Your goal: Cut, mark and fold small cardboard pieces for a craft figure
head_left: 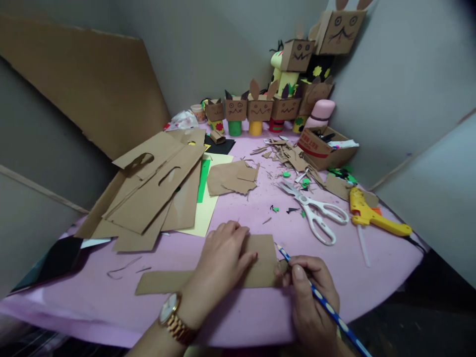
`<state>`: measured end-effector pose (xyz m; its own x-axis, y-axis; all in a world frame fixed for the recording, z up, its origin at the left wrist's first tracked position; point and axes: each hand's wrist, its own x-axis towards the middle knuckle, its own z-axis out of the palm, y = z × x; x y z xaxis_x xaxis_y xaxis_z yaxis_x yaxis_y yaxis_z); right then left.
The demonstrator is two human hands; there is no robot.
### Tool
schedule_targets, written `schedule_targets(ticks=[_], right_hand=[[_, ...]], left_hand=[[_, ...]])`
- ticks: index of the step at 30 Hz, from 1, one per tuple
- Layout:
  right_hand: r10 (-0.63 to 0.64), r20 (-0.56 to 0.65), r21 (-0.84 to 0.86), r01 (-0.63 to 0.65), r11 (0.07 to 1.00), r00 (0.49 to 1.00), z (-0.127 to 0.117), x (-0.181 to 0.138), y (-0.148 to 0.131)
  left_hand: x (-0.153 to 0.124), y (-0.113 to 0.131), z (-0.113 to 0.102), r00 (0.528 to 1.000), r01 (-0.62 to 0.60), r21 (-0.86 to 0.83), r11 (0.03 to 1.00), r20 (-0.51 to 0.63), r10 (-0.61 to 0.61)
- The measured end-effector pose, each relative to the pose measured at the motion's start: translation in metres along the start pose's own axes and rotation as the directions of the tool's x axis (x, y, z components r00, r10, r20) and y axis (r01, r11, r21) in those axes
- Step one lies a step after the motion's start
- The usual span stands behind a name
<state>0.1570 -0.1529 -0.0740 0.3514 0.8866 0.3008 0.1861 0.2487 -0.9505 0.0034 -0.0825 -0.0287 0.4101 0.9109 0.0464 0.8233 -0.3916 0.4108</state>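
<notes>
My left hand [226,253], with a gold watch [170,308] at the wrist, lies across a piece of brown cardboard [262,260] and presses it on the table. Its thumb stands apart from the slightly bent fingers. A narrower cardboard strip [163,282] shows left of the wrist. In my right hand [312,297] is a blue pencil [322,297] with pale spots, gripped between thumb and fingers. The pencil's tip is at the cardboard's right edge, near its upper corner. By those fingertips shows a small brown piece [283,267], partly hidden.
White-handled scissors [312,206] and a yellow glue gun [375,215] lie to the right. Cardboard sheets [156,193] are piled at left. Cardboard scraps [292,156] lie before an open box [327,148]. Cardboard animal figures [260,109] stand along the back, by a pink bottle [322,113].
</notes>
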Motion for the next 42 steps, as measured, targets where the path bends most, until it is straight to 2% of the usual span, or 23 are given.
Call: schedule_targets(ticks=[3,5,8,11,13,15,17,18,20,22,25,28,30,32,34,36,39,42], right_hand=[[-0.010,0.019,0.025,0.009,1.000,1.000,-0.002,-0.001,0.000],[-0.025,0.031,0.037,0.024,0.999,0.999,-0.003,-0.001,0.000],[-0.030,0.027,0.040,0.029,0.999,0.999,-0.004,-0.002,-0.001],[-0.007,0.004,0.046,0.007,0.999,1.000,-0.004,-0.001,0.001],[0.013,-0.006,0.065,-0.013,0.998,1.000,-0.004,0.002,0.003],[0.055,0.019,0.085,-0.056,0.995,0.998,-0.003,0.008,0.003],[0.111,0.099,0.108,-0.122,0.987,0.989,-0.001,0.015,-0.001],[0.139,0.161,0.131,-0.160,0.978,0.977,0.001,0.019,-0.003],[0.174,0.276,0.201,-0.234,0.951,0.945,0.003,0.025,-0.009],[0.190,0.338,0.269,-0.288,0.919,0.922,0.004,0.032,-0.012],[0.198,0.345,0.259,-0.296,0.920,0.918,-0.003,0.046,-0.013],[0.164,0.421,0.047,-0.202,0.978,0.892,-0.014,0.070,-0.011],[0.102,0.520,-0.077,-0.072,0.994,0.848,-0.019,0.086,-0.010],[0.031,0.607,-0.141,0.069,0.988,0.794,-0.019,0.098,-0.008],[-0.030,0.670,-0.170,0.193,0.966,0.741,-0.014,0.104,-0.003],[-0.084,0.701,-0.198,0.306,0.931,0.708,-0.008,0.105,0.004],[-0.137,0.692,-0.238,0.403,0.884,0.709,0.000,0.102,0.018],[-0.148,0.661,-0.260,0.409,0.875,0.735,0.003,0.098,0.028]], left_hand=[[0.012,0.007,0.006,0.999,0.014,0.127,0.992,0.046,-0.020],[0.016,0.008,0.007,0.999,0.013,0.118,0.993,0.045,-0.018],[0.021,0.005,0.005,0.999,0.035,-0.046,0.998,0.019,-0.034],[0.024,0.000,-0.004,0.989,0.125,-0.337,0.933,-0.029,-0.143],[0.022,-0.001,-0.010,0.965,0.186,-0.587,0.788,-0.042,-0.259],[0.017,0.004,-0.013,0.927,0.216,-0.808,0.549,-0.007,-0.375],[0.010,0.014,-0.012,0.887,0.204,-0.931,0.303,0.046,-0.459],[0.005,0.019,-0.009,0.872,0.189,-0.959,0.212,0.065,-0.485],[-0.003,0.031,-0.002,0.855,0.148,-0.984,0.103,0.075,-0.513],[-0.010,0.038,0.005,0.863,0.122,-0.990,0.064,0.074,-0.500],[-0.016,0.036,0.007,0.906,0.145,-0.984,0.107,0.089,-0.413],[-0.020,0.021,0.003,0.945,0.169,-0.954,0.247,0.086,-0.315],[-0.023,0.011,0.002,0.954,0.154,-0.911,0.383,0.037,-0.297],[-0.027,0.002,0.003,0.951,0.134,-0.816,0.562,-0.054,-0.305],[-0.033,-0.004,0.007,0.946,0.115,-0.659,0.743,-0.155,-0.284],[-0.039,-0.008,0.011,0.954,0.081,-0.483,0.872,-0.214,-0.208],[-0.046,-0.013,0.016,0.973,-0.020,-0.291,0.957,-0.226,-0.048],[-0.047,-0.015,0.020,0.982,-0.115,-0.170,0.979,-0.168,0.086]])
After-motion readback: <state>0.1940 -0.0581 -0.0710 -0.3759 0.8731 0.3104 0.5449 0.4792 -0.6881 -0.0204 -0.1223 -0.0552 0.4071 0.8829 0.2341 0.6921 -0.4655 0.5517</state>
